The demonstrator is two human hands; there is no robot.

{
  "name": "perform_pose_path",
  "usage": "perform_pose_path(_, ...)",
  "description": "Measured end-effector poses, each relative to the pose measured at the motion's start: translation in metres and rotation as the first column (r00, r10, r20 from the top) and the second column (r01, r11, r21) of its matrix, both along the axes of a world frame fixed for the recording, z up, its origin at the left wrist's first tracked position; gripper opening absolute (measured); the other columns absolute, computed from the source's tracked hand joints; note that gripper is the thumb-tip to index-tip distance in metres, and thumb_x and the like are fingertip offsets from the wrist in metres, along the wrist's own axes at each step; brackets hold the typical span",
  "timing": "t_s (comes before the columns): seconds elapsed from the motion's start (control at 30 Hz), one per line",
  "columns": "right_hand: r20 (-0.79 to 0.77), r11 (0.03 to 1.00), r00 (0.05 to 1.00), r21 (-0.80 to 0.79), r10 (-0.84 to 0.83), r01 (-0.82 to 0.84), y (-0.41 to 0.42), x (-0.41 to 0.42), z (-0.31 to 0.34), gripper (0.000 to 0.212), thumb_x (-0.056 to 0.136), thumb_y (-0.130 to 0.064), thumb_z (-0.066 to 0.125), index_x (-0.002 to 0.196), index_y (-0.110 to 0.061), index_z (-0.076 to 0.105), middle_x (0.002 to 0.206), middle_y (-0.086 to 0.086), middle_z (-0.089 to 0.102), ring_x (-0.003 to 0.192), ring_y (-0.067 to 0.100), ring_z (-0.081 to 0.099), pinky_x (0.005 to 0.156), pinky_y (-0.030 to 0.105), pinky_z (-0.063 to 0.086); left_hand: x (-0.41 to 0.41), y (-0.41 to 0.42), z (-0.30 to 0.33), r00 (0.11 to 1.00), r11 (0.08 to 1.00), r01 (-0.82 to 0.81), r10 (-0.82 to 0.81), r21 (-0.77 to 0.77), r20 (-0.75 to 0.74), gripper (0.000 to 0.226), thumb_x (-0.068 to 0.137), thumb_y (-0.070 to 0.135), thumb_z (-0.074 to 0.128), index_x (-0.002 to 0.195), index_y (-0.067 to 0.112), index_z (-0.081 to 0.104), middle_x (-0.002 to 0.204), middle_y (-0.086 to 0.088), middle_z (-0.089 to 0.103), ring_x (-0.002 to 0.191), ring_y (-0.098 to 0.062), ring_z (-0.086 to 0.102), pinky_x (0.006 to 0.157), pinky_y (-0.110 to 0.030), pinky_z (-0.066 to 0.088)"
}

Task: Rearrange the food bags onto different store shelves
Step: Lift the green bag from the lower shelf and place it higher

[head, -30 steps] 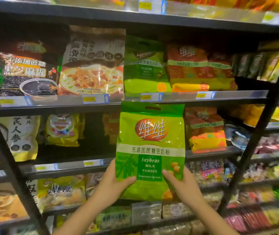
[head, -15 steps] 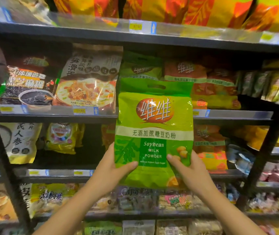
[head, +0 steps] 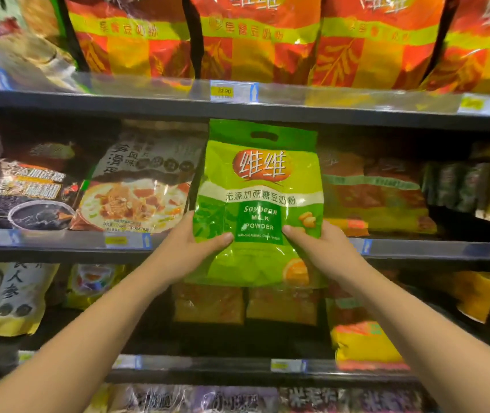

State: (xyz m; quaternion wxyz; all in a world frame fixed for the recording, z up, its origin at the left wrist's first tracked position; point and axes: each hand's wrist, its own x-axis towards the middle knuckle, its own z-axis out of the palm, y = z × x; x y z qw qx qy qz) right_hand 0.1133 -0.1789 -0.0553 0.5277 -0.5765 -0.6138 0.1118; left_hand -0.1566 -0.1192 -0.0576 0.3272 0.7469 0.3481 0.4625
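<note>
Both hands' grip clamped on green bag [head: 258, 204], top just under upper shelf edge [head: 148, 104].

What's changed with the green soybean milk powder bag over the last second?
The green soybean milk powder bag has been lifted from in front of the lower shelf to the shelf above, covering the slot beside the orange bags. The left hand and right hand kept the same grip on its lower edges.
</note>
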Motion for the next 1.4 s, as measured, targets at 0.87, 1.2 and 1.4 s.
perform_pose_path(0.87, -0.081, 0.996, 0.997, 0.087, 0.007, 0.000, 0.164, 0.022, 0.029, 0.021, 0.088, -0.045, 0.073, 0.096, -0.025, 0.072, 0.092, -0.011, 0.075, 0.087, 0.003, 0.068, 0.079, 0.030, 0.050, 0.045, 0.152, 0.024, 0.983, 0.961, -0.186, 0.184, 0.205, 0.025, 0.051, 0.087, 0.035, 0.078, 0.124, 0.026, 0.045, 0.114, 0.011, 0.059, 0.110, -0.016, 0.058, 0.087, -0.034, 0.043)
perform_pose_path(1.2, -0.068, 0.992, 0.993, -0.077, 0.094, -0.099, 0.154, 0.035, 0.018, 0.023, 0.081, -0.043, 0.082, 0.088, -0.030, 0.064, 0.087, -0.017, 0.075, 0.080, -0.005, 0.069, 0.073, 0.018, 0.049, 0.042, 0.140, 0.017, 0.938, 0.956, -0.283, 0.292, 0.073, -0.185, 0.064, 0.082, 0.040, 0.082, 0.123, 0.020, 0.038, 0.119, -0.001, 0.061, 0.109, -0.026, 0.060, 0.094, -0.047, 0.052)
perform_pose_path(1.4, -0.040, 0.979, 0.994, -0.176, 0.098, -0.104, 0.140, 0.033, 0.020, 0.039, 0.079, -0.047, 0.082, 0.102, -0.018, 0.070, 0.099, -0.009, 0.076, 0.094, 0.008, 0.070, 0.090, 0.031, 0.052, 0.040, 0.126, 0.019, 0.913, 0.947, -0.319, 0.314, 0.022, -0.262, 0.067, 0.081, 0.042, 0.082, 0.124, 0.016, 0.038, 0.114, -0.003, 0.060, 0.109, -0.029, 0.060, 0.091, -0.049, 0.052)
